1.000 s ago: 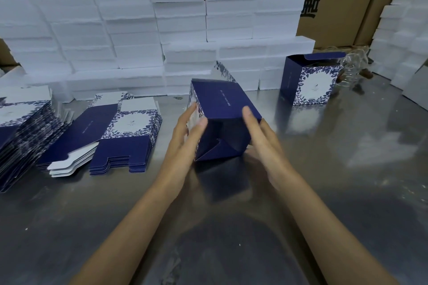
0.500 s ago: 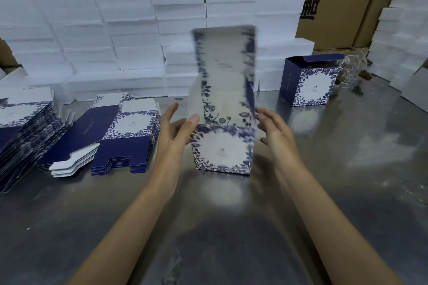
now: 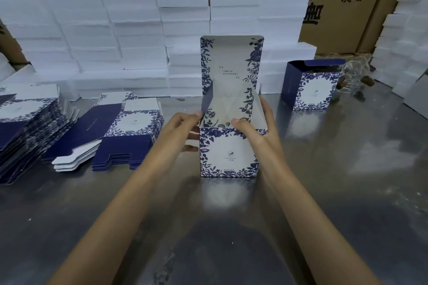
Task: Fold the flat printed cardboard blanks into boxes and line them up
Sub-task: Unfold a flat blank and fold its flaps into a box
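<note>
A blue-and-white floral box stands upright on the steel table in front of me, its tall lid flap raised at the back. My left hand holds the box's left wall, thumb at the left side flap. My right hand grips the top right corner, thumb over the front rim and fingers along the right wall. A finished box with its lid open stands at the back right. Flat blanks lie in a short stack left of the box and a taller stack at the far left.
White foam blocks are piled along the back and at the right edge. Brown shipping cartons stand behind them. Clear glass items lie beside the finished box.
The box went from tilted with its bottom toward me to standing upright on the table. Both hands moved from its sides up to the top rim, and the lid flap now stands still.
</note>
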A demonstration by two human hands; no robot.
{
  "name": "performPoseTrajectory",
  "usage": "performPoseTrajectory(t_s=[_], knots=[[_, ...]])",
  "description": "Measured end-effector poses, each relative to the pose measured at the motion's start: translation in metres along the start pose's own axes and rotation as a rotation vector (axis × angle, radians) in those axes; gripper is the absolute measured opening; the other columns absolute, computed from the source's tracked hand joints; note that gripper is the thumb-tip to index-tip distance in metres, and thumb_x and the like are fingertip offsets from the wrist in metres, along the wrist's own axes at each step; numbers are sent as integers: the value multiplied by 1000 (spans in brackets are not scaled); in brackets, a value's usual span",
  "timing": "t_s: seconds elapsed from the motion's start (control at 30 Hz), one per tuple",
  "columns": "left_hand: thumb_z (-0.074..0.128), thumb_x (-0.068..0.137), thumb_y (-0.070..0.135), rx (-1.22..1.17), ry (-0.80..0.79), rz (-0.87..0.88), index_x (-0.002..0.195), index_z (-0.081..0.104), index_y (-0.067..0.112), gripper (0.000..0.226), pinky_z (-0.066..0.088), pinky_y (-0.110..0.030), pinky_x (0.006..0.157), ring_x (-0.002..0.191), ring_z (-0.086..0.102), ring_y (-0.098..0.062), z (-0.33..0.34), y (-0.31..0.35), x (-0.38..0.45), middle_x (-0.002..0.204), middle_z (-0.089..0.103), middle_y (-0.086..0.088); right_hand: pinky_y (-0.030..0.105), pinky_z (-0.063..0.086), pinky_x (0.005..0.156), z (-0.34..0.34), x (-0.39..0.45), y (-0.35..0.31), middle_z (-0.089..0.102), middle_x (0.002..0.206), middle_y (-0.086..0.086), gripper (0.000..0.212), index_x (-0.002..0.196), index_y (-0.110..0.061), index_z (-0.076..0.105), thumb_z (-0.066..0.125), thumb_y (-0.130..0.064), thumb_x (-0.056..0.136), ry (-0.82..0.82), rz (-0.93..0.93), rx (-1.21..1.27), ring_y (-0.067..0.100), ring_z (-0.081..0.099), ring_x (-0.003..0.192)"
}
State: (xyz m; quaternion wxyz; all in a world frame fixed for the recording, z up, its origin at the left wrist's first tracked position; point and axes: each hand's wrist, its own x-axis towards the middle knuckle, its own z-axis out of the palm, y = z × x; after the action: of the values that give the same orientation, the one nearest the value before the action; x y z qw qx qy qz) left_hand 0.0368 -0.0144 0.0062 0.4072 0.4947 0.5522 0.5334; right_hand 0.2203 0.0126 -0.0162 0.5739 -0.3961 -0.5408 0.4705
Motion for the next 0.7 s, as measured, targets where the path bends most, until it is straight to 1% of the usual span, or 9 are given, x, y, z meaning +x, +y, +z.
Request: performPoseTrajectory(t_s=[0.1,0.17,0.2,0.27,0.37,0.43,0.5,0.6,0.7], knots=[[52,95,58,272,-103,-41,90,65,13,47,52,-30,62,63,65,-11,-7,16,6,66,65,6,39,52,104,0,2,4,66,127,-22,81,145,-47,43,79,-38,73,11,-1,-5,2,65,115],[49,96,59,455,-153,-46,82,63,15,48,47,-27,59,53,59,-9,-7,25,7,55,61,9,26,57,93,1,4,6,69,120,-25,79,146,-45,42,78,-34,76,11,-3,-1,-1,67,109],[49,97,57,525,-170,-49,78,59,16,46,45,-27,59,50,55,-10,-6,29,7,52,58,10,19,57,85,1,5,7,70,116,-26,79,147,-44,42,78,-30,78,13,1,8,-3,68,105],[49,100,49,647,-162,-23,71,48,16,44,38,-29,60,51,48,-15,-2,34,6,50,51,8,20,57,85,0,6,8,71,117,-23,80,148,-44,40,78,-27,80,15,22,26,-1,69,105],[45,103,31,800,-89,64,66,36,15,41,27,-32,58,59,39,-22,5,36,5,60,43,-1,12,54,81,0,5,7,70,121,-23,84,148,-47,39,80,-31,76,10,35,20,-5,67,105],[44,102,25,838,-76,54,65,35,14,40,24,-33,56,56,36,-21,7,38,6,60,41,-2,8,53,77,-1,5,7,71,119,-23,86,149,-46,38,80,-30,75,14,44,15,-6,67,103],[48,100,23,792,-119,-40,62,33,16,41,22,-32,55,47,33,-18,5,45,13,50,39,2,11,54,80,-1,5,7,71,118,-23,87,149,-47,38,78,-33,72,12,55,10,-5,68,104],[49,100,32,740,-155,-154,59,36,15,46,24,-26,48,36,28,-15,3,54,26,38,39,5,16,54,83,-2,6,6,72,116,-22,89,150,-46,37,77,-34,72,4,73,12,-6,68,101],[46,103,34,772,-113,-78,68,43,11,41,26,-28,54,50,33,-20,9,48,28,50,42,-1,1,47,65,-5,7,8,71,102,-34,89,152,-44,35,79,-29,76,-13,82,14,-17,65,89]])
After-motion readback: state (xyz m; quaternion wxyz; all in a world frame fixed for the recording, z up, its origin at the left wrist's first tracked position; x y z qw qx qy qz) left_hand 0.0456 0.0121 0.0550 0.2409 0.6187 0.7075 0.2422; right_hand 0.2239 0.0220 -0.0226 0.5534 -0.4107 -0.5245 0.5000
